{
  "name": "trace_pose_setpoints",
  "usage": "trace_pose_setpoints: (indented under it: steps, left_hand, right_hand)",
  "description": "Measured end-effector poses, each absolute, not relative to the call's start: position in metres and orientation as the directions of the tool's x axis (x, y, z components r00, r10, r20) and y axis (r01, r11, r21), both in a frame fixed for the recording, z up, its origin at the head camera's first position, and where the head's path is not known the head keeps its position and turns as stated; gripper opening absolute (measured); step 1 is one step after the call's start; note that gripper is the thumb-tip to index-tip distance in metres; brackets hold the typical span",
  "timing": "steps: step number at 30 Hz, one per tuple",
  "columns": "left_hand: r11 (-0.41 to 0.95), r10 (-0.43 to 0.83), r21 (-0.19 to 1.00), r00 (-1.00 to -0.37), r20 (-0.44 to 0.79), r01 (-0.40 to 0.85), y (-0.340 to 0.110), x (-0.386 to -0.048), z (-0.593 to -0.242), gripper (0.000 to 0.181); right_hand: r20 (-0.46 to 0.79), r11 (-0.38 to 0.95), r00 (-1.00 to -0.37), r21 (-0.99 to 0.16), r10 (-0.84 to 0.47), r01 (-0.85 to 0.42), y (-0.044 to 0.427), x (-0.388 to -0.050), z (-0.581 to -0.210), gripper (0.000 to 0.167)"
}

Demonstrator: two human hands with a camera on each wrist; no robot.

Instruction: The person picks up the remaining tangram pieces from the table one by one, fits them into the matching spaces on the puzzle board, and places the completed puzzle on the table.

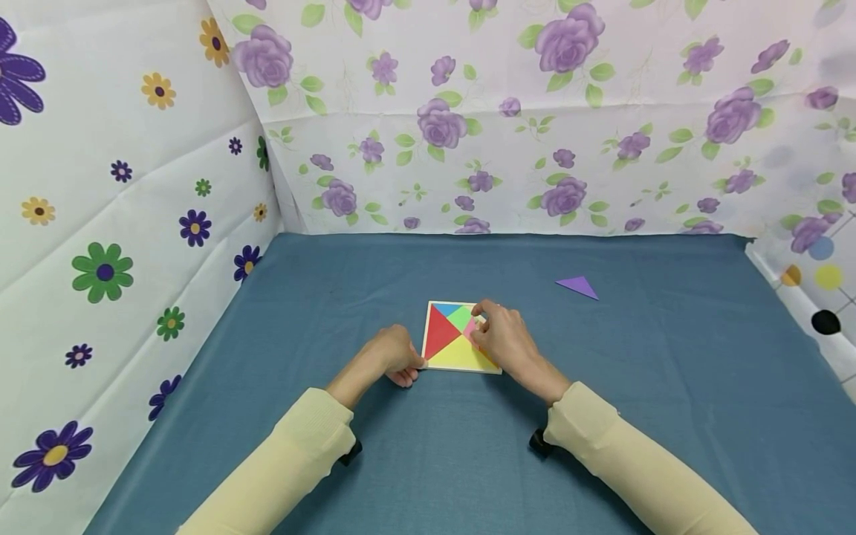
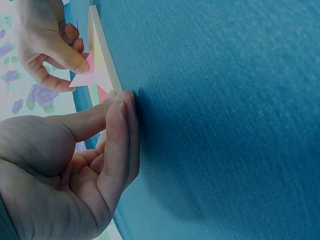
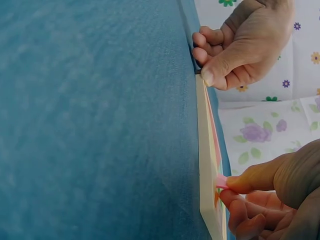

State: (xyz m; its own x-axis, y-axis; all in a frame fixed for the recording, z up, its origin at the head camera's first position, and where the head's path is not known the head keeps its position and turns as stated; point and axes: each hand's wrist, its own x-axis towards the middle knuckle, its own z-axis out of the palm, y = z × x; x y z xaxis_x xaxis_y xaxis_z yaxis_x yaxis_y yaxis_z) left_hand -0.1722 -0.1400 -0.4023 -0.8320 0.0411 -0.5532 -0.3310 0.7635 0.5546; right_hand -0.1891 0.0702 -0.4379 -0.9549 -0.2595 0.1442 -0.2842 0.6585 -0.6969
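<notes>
A square wooden tangram tray (image 1: pixel 457 371) lies on the cloth, filled largely with coloured pieces: a red triangle (image 1: pixel 438 334), a yellow triangle (image 1: pixel 461 357), a blue piece (image 1: pixel 444 308) and a green piece (image 1: pixel 461 318). At the tray's near left corner, my left hand (image 1: pixel 394 352) pinches the edge between thumb and fingers. My right hand (image 1: pixel 506 336) is over the tray's right side, pinching a pink tangram piece (image 2: pixel 86 75) by thumb and fingertip. In the left wrist view this piece stands tilted above the tray. My right hand hides part of the right side.
A purple triangle (image 1: pixel 580 287) lies alone on the blue cloth (image 1: pixel 669 371), right of the tray and farther back. Flower-printed sheets (image 1: pixel 401 148) rise behind the table and along its left side.
</notes>
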Motion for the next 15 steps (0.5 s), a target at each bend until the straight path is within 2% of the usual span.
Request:
trace_pose_setpoints:
  steps: [15]
  left_hand:
    - [0.761, 0.042, 0.558, -0.834, -0.550, -0.330, -0.1392, -0.1714, -0.4018, 0.019]
  right_hand:
    - [0.169, 0.675, -0.950, -0.671, -0.264, -0.307, 0.0704, -0.1878, -0.4382, 0.028]
